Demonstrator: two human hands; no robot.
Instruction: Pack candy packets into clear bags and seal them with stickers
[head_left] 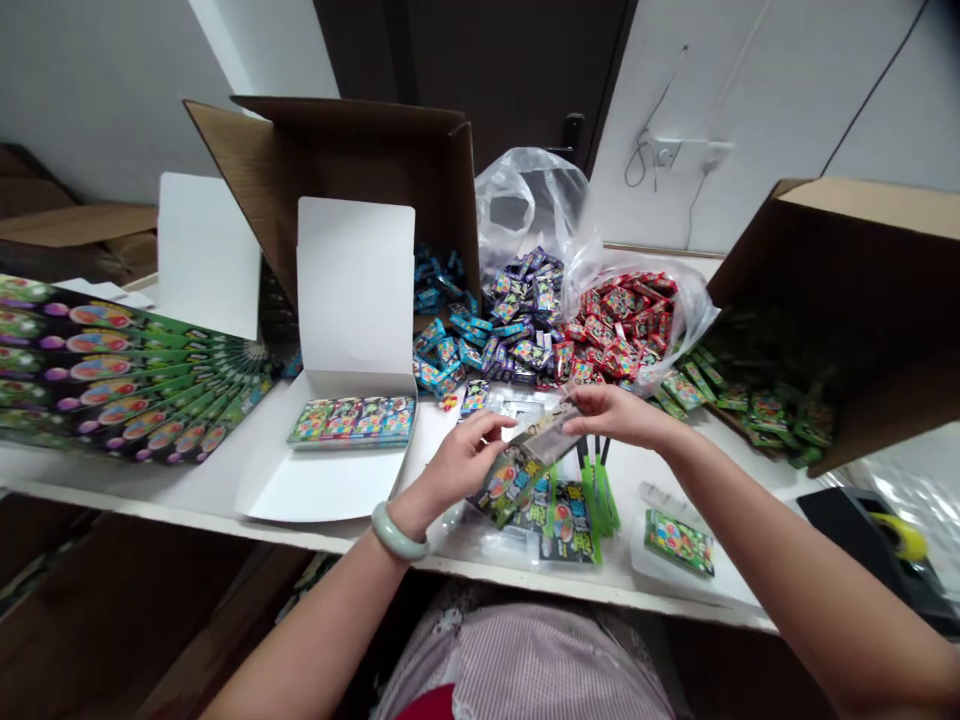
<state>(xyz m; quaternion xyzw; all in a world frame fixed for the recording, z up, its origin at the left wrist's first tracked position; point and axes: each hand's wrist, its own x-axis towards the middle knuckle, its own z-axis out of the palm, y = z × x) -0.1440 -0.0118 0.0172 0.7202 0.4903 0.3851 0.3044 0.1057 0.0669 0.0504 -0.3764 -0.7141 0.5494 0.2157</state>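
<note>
A dark printed plastic pouch [517, 475] with a clear upper end slants between my two hands. My left hand [466, 458], a pale bangle [399, 532] at its wrist, grips the pouch's left side. With thumb and fingers my right hand [611, 412] pinches the clear upper end. Under and beside it lie more black and green printed pouches [571, 520]. To the right, a small green packet [679, 543] rests in clear plastic. On the left stands an open white box [356, 290] with a row of colourful packets [352, 420] inside.
Behind my hands are piles of small blue packets [442, 355], purple packets [529, 300] and red packets [622, 320]. Green packets [769, 410] spill from a cardboard box [862, 300]. A larger carton [375, 150], a tape dispenser [874, 540] and stacked printed cartons [112, 370] surround the work area.
</note>
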